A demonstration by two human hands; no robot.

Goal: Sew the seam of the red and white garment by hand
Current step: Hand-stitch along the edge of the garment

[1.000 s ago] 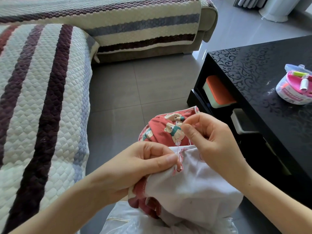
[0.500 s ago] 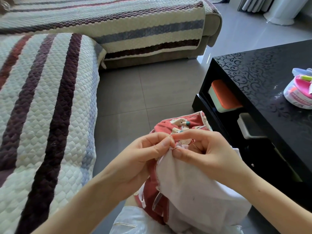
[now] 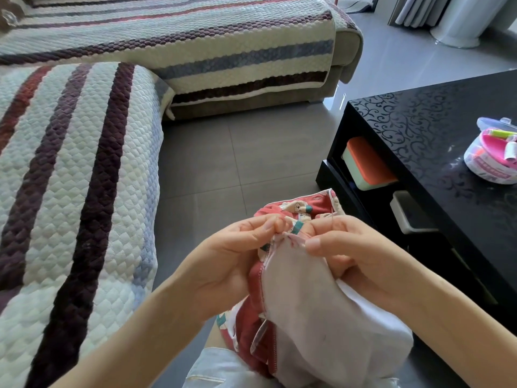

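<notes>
Over the person's lap, beside the black glossy surface, the red and white bear-print garment sits bunched, white side outward. A stitch looks under way at the seam. The left hand pinches the fold with curled fingers. The right hand pinches the edge just beside it. I cannot make out the needle. Next, I judge, the thread needs drawing taut.

Nothing readable can be made out here, tbh. A pink printed band is wrapped round the tub on the table (lettering is there, just way too blurred to be read).
</notes>
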